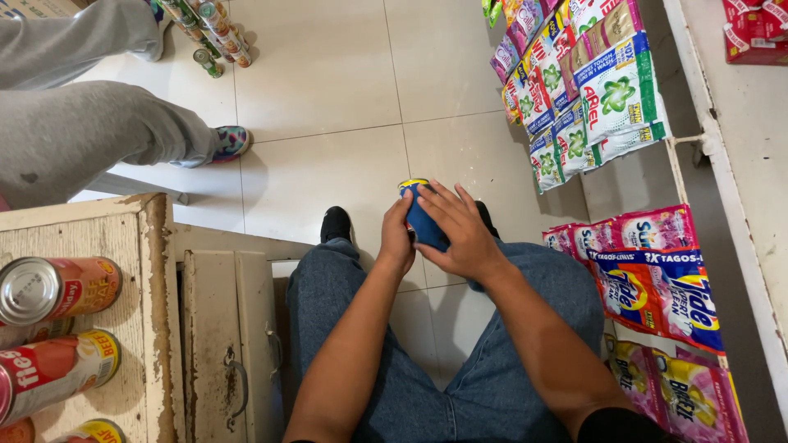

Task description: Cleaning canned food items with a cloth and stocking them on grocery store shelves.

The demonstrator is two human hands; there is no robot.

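We see both hands closed around one blue can (423, 218) held above the knees, over the tiled floor (328, 82). The left hand (397, 238) wraps its left side, thumb up along the wall. The right hand (461, 231) lies over its front and right, fingers spread across the label. The can is tilted, its top pointing away from us; a yellow band shows near the rim, and most of the label is hidden under the fingers.

Below the hands we see jeans (484, 361) and two black shoes (336, 223) on the floor. To the left stands a worn wooden cabinet (156, 271) with a drawer and metal handle; red cans (57, 289) lie on their sides on its top. To the right, strips of detergent sachets (591, 90) hang on a white rack (714, 164), with more red and pink packs (657, 287) lower down. At upper left another person's grey trouser legs (90, 131) and a patterned shoe (230, 141) stand beside a row of small cans (209, 37) on the floor.
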